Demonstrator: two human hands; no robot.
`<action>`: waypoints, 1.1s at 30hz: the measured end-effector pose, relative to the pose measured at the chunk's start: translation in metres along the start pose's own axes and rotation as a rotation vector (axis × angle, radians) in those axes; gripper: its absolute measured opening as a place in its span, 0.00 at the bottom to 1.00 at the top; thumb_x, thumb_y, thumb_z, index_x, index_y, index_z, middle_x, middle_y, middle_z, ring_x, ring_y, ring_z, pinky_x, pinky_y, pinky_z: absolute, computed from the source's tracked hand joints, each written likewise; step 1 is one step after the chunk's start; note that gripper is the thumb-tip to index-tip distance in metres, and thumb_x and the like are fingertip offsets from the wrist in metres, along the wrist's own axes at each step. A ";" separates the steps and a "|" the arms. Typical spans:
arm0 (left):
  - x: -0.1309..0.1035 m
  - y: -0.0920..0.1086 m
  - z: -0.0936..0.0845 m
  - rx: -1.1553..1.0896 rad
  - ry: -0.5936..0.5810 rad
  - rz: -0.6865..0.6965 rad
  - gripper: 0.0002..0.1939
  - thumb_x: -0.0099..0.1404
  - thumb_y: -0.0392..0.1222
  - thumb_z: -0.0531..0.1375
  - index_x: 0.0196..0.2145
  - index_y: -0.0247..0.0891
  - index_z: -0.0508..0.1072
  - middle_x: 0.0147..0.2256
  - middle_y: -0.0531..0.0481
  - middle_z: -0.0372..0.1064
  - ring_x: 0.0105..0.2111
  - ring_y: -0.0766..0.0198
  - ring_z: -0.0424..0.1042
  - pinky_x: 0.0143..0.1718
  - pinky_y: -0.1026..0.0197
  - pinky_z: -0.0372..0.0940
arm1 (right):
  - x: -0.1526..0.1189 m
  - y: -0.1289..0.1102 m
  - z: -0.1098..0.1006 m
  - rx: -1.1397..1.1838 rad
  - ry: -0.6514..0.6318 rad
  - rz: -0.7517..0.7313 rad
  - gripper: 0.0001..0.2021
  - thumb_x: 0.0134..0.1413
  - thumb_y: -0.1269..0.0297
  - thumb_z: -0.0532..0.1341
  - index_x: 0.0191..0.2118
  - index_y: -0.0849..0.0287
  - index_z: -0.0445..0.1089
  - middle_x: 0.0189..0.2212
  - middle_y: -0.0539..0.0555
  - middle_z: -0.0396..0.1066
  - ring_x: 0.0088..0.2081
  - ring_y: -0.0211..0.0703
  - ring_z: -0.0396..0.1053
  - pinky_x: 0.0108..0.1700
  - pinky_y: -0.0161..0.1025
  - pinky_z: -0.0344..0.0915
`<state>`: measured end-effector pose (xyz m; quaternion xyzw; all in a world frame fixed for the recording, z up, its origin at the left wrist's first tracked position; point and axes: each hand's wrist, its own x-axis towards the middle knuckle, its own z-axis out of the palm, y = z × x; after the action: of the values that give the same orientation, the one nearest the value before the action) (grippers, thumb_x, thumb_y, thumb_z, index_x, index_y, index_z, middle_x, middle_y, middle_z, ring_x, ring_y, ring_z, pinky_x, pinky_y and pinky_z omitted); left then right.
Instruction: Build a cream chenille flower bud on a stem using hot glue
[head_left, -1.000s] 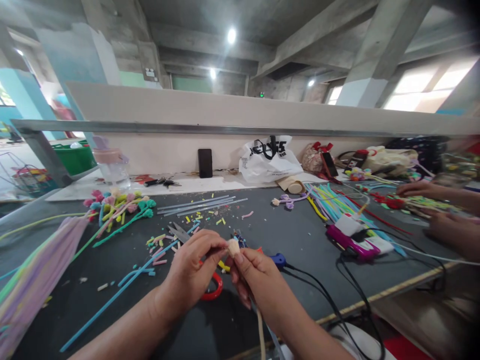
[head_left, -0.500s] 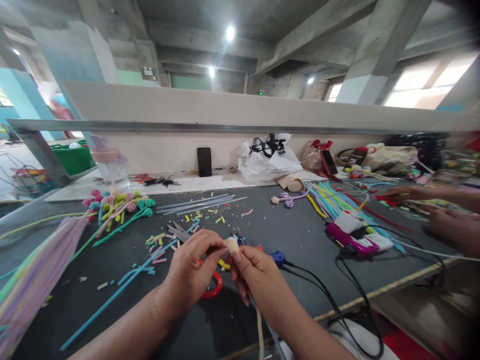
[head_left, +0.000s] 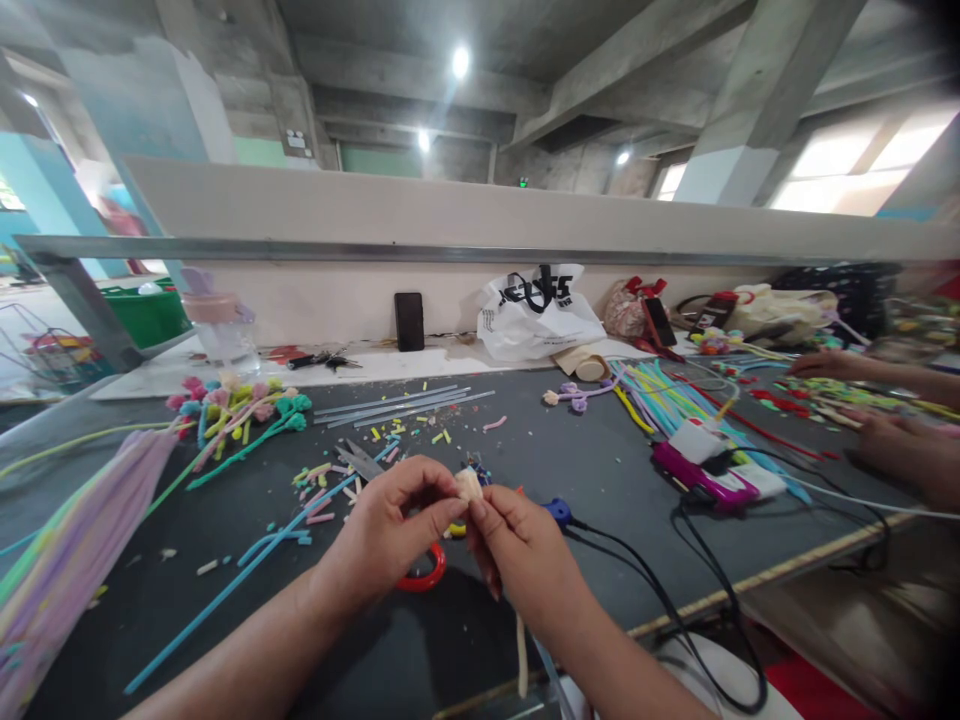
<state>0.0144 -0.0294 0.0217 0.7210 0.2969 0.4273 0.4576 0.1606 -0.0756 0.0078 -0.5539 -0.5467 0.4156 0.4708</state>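
Note:
A small cream fuzzy flower head (head_left: 470,486), apparently of pipe cleaner, is pinched between the fingertips of both hands over the dark table. My left hand (head_left: 397,520) grips its left side with thumb and forefinger. From the right, my right hand (head_left: 529,545) closes round its base. A cream pipe-cleaner stem (head_left: 522,655) hangs below the right hand. Under my left hand lie scissors (head_left: 426,575) with red handles, partly hidden. A blue-handled tool (head_left: 556,514) with a black cord is just beyond my right hand. Short cut pieces (head_left: 319,500) in several colours lie nearby.
Finished fuzzy flowers (head_left: 240,410) and a pastel pipe-cleaner bundle (head_left: 97,530) lie left. Clear sticks (head_left: 397,407) lie behind. On the right are a purple power strip (head_left: 701,478), black cords and more stems (head_left: 667,400). A co-worker's hands (head_left: 900,445) work at far right.
My left fingertips have shifted slightly right and in against the cream flower head, which has turned a little. The co-worker's farther hand has changed position.

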 end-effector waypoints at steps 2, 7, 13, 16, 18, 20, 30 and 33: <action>0.001 0.001 0.000 -0.066 -0.006 -0.081 0.08 0.57 0.43 0.60 0.28 0.35 0.67 0.26 0.52 0.66 0.27 0.68 0.66 0.29 0.66 0.62 | 0.000 0.001 -0.001 -0.091 0.030 -0.055 0.19 0.55 0.49 0.51 0.22 0.58 0.60 0.12 0.44 0.56 0.13 0.30 0.54 0.14 0.28 0.51; 0.004 0.003 0.001 -0.118 -0.009 -0.166 0.10 0.56 0.44 0.60 0.25 0.35 0.68 0.23 0.55 0.66 0.23 0.71 0.63 0.25 0.68 0.59 | 0.000 0.000 0.000 -0.111 0.031 -0.033 0.19 0.54 0.48 0.51 0.22 0.57 0.59 0.13 0.45 0.57 0.12 0.31 0.55 0.14 0.29 0.53; 0.003 0.003 0.000 0.029 0.017 -0.065 0.08 0.58 0.42 0.59 0.25 0.35 0.73 0.25 0.53 0.68 0.26 0.69 0.65 0.29 0.67 0.60 | 0.001 0.002 0.002 -0.116 0.041 -0.044 0.18 0.55 0.49 0.51 0.23 0.57 0.58 0.14 0.45 0.57 0.13 0.31 0.56 0.15 0.30 0.53; 0.001 0.002 0.000 -0.006 0.021 -0.098 0.08 0.58 0.42 0.59 0.26 0.35 0.73 0.25 0.53 0.70 0.26 0.69 0.66 0.28 0.68 0.61 | 0.001 0.004 0.002 -0.117 0.054 -0.062 0.19 0.55 0.49 0.51 0.23 0.57 0.59 0.15 0.46 0.59 0.13 0.32 0.56 0.16 0.30 0.53; 0.000 0.001 0.002 -0.053 0.032 -0.143 0.09 0.58 0.43 0.59 0.27 0.35 0.73 0.25 0.52 0.70 0.26 0.68 0.66 0.28 0.67 0.61 | 0.000 0.004 0.002 -0.142 0.069 -0.085 0.19 0.55 0.48 0.51 0.22 0.57 0.60 0.14 0.46 0.59 0.14 0.32 0.56 0.17 0.31 0.53; 0.000 0.001 0.004 -0.102 0.045 -0.190 0.10 0.57 0.45 0.60 0.26 0.34 0.73 0.24 0.52 0.69 0.24 0.69 0.65 0.26 0.68 0.60 | 0.000 0.004 0.001 -0.160 0.082 -0.099 0.19 0.56 0.49 0.50 0.22 0.57 0.60 0.13 0.45 0.58 0.14 0.32 0.57 0.18 0.31 0.53; 0.001 0.004 0.007 -0.227 0.071 -0.297 0.13 0.53 0.47 0.63 0.23 0.33 0.72 0.19 0.56 0.62 0.18 0.74 0.56 0.18 0.71 0.53 | 0.000 0.004 0.002 -0.180 0.096 -0.113 0.20 0.56 0.50 0.51 0.21 0.57 0.60 0.12 0.46 0.58 0.15 0.34 0.58 0.19 0.31 0.53; 0.001 0.005 0.007 -0.243 0.063 -0.317 0.13 0.53 0.47 0.63 0.22 0.33 0.70 0.17 0.57 0.59 0.17 0.75 0.54 0.17 0.72 0.51 | -0.001 0.003 0.002 -0.171 0.091 -0.107 0.19 0.56 0.50 0.52 0.21 0.57 0.60 0.12 0.46 0.58 0.15 0.34 0.58 0.19 0.31 0.53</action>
<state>0.0216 -0.0335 0.0248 0.5908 0.3673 0.4050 0.5934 0.1593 -0.0761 0.0044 -0.5805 -0.5870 0.3161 0.4675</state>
